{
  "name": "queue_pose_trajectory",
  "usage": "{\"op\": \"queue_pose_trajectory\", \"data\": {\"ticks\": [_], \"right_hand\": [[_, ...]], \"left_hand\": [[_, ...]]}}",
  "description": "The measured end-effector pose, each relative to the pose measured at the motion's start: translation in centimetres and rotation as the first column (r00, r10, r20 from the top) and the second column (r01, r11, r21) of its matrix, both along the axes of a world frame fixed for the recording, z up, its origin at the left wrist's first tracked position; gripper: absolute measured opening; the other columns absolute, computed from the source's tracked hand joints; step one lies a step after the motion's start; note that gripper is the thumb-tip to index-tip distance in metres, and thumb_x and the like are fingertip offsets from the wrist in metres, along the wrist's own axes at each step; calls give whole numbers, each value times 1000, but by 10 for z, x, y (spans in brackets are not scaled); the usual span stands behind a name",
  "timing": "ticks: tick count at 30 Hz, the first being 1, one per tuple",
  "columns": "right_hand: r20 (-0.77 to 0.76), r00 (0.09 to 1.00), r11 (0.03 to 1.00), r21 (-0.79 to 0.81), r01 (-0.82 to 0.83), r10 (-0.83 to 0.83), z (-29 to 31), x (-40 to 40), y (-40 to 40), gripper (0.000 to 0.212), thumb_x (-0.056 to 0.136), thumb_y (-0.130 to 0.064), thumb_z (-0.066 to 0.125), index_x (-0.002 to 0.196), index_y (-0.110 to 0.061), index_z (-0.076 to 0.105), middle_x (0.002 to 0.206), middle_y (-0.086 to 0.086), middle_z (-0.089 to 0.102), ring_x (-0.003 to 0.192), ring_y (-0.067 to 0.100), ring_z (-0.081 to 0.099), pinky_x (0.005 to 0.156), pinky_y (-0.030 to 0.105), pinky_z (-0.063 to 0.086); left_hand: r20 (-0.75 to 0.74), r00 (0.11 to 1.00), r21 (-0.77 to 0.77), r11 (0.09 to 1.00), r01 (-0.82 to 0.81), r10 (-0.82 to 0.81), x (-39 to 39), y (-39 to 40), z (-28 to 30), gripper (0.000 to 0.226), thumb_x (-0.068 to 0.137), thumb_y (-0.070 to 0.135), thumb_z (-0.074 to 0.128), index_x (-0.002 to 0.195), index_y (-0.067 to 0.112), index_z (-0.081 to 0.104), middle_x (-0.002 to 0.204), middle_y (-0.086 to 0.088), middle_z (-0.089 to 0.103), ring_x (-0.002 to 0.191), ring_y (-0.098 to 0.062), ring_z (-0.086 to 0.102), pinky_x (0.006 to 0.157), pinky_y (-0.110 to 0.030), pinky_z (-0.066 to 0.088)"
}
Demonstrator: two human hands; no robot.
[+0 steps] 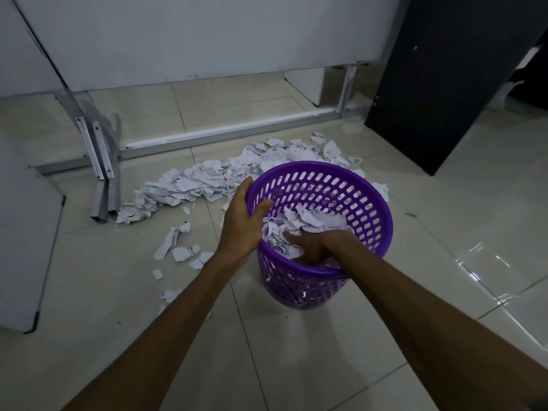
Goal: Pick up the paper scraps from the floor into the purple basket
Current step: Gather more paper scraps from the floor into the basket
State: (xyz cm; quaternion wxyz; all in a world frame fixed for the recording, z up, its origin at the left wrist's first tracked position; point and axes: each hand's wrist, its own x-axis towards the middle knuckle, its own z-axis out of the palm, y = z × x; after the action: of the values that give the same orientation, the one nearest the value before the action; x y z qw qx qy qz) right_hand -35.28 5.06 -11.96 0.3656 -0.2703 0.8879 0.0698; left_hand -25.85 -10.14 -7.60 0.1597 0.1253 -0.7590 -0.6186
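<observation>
Two hands are at the purple basket (367, 203), which stands upright on the tiled floor (296, 351). Left hand (243, 221): grip clamped on the basket's near-left rim, fingers outside the wall, thumb hooked over the edge to the inside. Right hand (308, 247): inside the basket, lying on the scraps in the basket (308, 221); whether its grip is together or apart cannot be told, the fingers being partly buried in paper. Basket contents reach close to the rim. Paper scraps (207, 182) lie in a long heap on the floor behind and left of the basket, with loose pieces (181, 244) scattered nearer, left of the left forearm. Metal frame (100, 149) stands beyond the heap; dark panel (444, 78) leans at upper right.
</observation>
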Motion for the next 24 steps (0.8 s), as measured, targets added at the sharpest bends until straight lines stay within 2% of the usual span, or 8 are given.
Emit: {"op": "queue_pose_trajectory", "data": {"ticks": [4,7,10,12,15,17,20,24], "right_hand": [[63,994,987,-127,98,-90,17,3,2,86,87,-71,48,156,-38,8,166,1,5,151,27,12,120,48,21],[72,990,950,-282,135,-119,47,2,11,76,86,-71,47,152,-37,29,159,4,32,142,27,37,116,50,29],[5,994,918,-381,107,-113,74,-3,21,59,91,-63,48,144,-35,45,149,3,48,134,23,46,112,50,35],[-6,989,905,-405,130,-145,89,-4,22,53,92,-60,51,138,-34,53,146,0,52,132,21,48,112,47,36],[-118,982,859,-508,65,-144,109,2,9,40,94,-46,59,129,-27,63,134,1,62,118,14,57,101,34,43],[-214,966,773,-634,-23,-146,118,13,-11,33,95,-36,61,124,-22,66,124,-2,67,103,6,59,91,26,48],[-223,969,640,-760,-108,-102,126,41,-55,29,98,-34,58,123,-23,65,119,-6,67,95,0,59,80,12,46],[-233,972,568,-801,-186,-9,104,82,-115,30,97,-34,59,125,-23,64,127,1,61,104,9,60,86,19,48]], "left_hand": [[8,1000,-20,1000,8,-8,0,0,2,55,98,24,56,148,18,33,118,13,51,99,1,58,76,-13,53],[26,1000,-55,998,13,-11,0,-2,4,57,98,30,54,149,19,31,120,16,48,98,3,56,74,-10,49],[16,1000,-118,993,-2,4,3,-11,3,55,100,32,50,149,19,32,139,8,48,120,-8,51,90,-21,50],[12,1000,-115,993,-23,24,8,-19,0,50,100,29,50,147,18,37,144,2,49,127,-11,49,96,-25,46],[47,998,-110,993,-45,50,19,-39,-4,42,100,29,50,141,20,44,139,1,55,120,-7,51,94,-22,41],[98,992,-149,987,-59,74,29,-61,-10,40,101,31,48,140,21,46,134,2,58,116,-9,54,91,-22,41],[194,972,-192,977,-91,129,51,-99,-25,41,100,38,48,139,24,48,131,1,59,110,-13,56,91,-27,45],[283,944,-231,967,-103,168,81,-144,-45,41,100,40,48,137,23,50,125,4,57,107,-10,52,89,-26,40]]}}
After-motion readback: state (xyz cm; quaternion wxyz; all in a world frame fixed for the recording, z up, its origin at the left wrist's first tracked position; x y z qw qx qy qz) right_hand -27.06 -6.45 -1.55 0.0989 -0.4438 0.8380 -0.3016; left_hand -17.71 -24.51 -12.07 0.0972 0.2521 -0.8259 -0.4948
